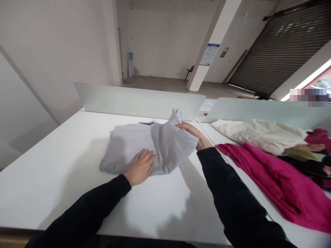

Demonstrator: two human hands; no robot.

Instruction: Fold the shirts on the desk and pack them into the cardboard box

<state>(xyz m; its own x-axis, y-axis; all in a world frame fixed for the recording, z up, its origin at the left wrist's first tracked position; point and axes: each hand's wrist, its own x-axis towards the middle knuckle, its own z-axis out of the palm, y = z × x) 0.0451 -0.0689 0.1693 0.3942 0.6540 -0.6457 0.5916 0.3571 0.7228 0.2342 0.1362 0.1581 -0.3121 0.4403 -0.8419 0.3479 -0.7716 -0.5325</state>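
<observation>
Closest in, two black sleeves (90, 201) are reaching across the white desk (150, 213) from its front edge. The left hand (141, 167) is lying spread on the lower part of a grey garment (129, 141), its fingers slightly apart, and a small ring is showing on one of them. The garment is resting in a folded bundle on the middle of the desk, its right portion standing up off the surface in loose creases. The right hand (190, 130) is pinching that raised portion near its upper right edge; the cloth is hiding some of its fingers. A dark collar opening (147, 123) is showing at the bundle's far edge.

To the right, beyond a seam in the desk, a bright pink cloth (279, 179) is lying rumpled, and a white cloth (261, 134) is stretching out behind it. Between them, toward the right edge, an olive-green cloth (302, 154) is peeking out.

Along the far side, two frosted panels (139, 101) are standing end to end. Past them, a pillar (219, 27) is bearing a printed notice (209, 54), a water dispenser (130, 65) is standing against the back wall, and a roller shutter (279, 51) is covering the opening at right.
</observation>
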